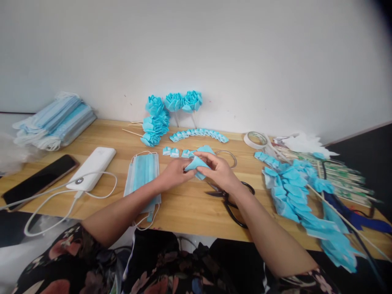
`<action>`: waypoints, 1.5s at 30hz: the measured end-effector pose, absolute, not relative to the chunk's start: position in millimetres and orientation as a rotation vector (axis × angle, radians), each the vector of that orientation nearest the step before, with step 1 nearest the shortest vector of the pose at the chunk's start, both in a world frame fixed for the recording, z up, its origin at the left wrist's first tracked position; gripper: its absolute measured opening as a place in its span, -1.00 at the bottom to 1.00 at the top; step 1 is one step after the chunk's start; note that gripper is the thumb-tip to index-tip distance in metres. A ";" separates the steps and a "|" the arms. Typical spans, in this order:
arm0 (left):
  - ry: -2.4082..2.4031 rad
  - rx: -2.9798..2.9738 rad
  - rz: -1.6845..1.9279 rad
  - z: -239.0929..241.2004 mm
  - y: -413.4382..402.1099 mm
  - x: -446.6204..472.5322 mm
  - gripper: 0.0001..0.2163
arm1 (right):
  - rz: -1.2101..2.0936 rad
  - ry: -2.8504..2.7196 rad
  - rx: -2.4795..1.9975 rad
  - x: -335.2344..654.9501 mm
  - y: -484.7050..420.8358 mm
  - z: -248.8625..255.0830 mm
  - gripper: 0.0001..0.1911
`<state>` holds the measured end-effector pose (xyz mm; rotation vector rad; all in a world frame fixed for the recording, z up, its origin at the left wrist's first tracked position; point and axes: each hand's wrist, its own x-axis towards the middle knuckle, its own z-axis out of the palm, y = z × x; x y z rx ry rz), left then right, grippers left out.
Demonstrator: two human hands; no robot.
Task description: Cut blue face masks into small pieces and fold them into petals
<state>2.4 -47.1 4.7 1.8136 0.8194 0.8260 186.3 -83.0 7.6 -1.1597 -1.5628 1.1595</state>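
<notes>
Left hand (175, 173) and right hand (223, 172), fingers (208, 157) pinching a partly folded blue piece (194, 164); seemingly finished flowers (192, 101) beyond them, seemingly unassembled petals (290, 192) rightward.

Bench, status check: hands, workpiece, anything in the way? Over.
Left hand and right hand both gripping a bent blue piece. Possible snag: black-handled scissors, partly hidden beneath the right forearm.

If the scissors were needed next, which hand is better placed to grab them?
Probably the right hand: the scissors lie close to it, partly hidden by its forearm. The left hand is farther, nearer the flat mask. Both hold the blue piece, so the right must likely let go first.
</notes>
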 end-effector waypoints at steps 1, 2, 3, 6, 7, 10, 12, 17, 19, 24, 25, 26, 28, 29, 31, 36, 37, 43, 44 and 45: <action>0.803 1.843 0.819 4.3 -45.9 1.9 -0.80 | 1.170 -1.526 -1.143 186.4 -82.3 6.5 -0.53; 0.793 1.860 0.824 3.9 -44.5 1.5 -0.79 | 1.188 -1.485 -1.122 186.7 -81.5 5.1 -0.53; 0.795 1.854 0.837 3.8 -43.1 1.1 -0.78 | 1.205 -1.446 -1.100 187.1 -80.6 3.6 -0.53; 0.827 1.665 0.881 3.7 -39.5 0.6 -0.76 | 1.216 -1.407 -1.062 188.4 -78.2 -1.5 -0.54; 0.828 1.578 0.881 3.7 -38.8 0.6 -0.74 | 1.205 -1.423 -1.065 188.7 -77.6 -3.1 -0.55; 0.807 1.388 0.865 3.9 -38.4 1.6 -0.68 | 1.150 -1.485 -1.094 189.5 -77.0 -6.2 -0.56; 0.785 1.364 0.853 5.3 -39.5 2.3 -0.66 | 1.101 -1.525 -1.122 189.5 -77.3 -6.3 -0.57; 0.788 1.492 0.817 14.0 -43.9 1.5 -0.71 | 0.972 -1.631 -1.177 186.4 -81.4 2.1 -0.60; 0.834 1.568 0.847 16.6 -44.8 0.3 -0.75 | 0.884 -1.681 -1.221 184.1 -83.7 6.9 -0.60; 0.871 1.644 0.899 13.3 -43.4 -1.6 -0.81 | 0.665 -1.807 -1.259 179.5 -86.3 12.7 -0.56; 0.864 1.630 0.901 11.7 -42.9 -1.5 -0.81 | 0.646 -1.819 -1.253 179.1 -86.2 12.6 -0.56; 0.853 1.607 0.905 10.2 -42.5 -1.4 -0.80 | 0.637 -1.823 -1.249 178.9 -85.9 12.3 -0.55; 0.835 1.544 0.910 8.0 -41.8 -0.9 -0.77 | 0.640 -1.808 -1.260 179.0 -85.2 11.2 -0.55; 0.832 1.510 0.913 7.5 -41.5 -0.7 -0.76 | 0.653 -1.791 -1.268 179.3 -84.8 10.5 -0.55; 0.837 1.449 0.919 7.1 -41.0 -0.4 -0.74 | 0.694 -1.741 -1.283 180.3 -84.0 8.8 -0.56; 0.855 1.363 0.926 6.3 -39.7 -1.1 -0.69 | 0.753 -1.636 -1.276 183.0 -81.9 2.9 -0.54; 0.868 1.365 0.926 6.1 -39.3 -1.3 -0.68 | 0.751 -1.626 -1.275 183.3 -81.5 1.9 -0.53; 0.903 1.345 0.956 8.0 -36.6 -2.0 -0.68 | 0.739 -1.633 -1.290 182.6 -82.2 3.4 -0.51; 0.895 1.343 0.958 8.5 -36.5 -1.9 -0.68 | 0.758 -1.634 -1.277 182.1 -83.0 5.0 -0.50; 0.889 1.347 0.960 8.8 -36.7 -1.7 -0.68 | 0.781 -1.632 -1.257 181.7 -84.0 6.6 -0.48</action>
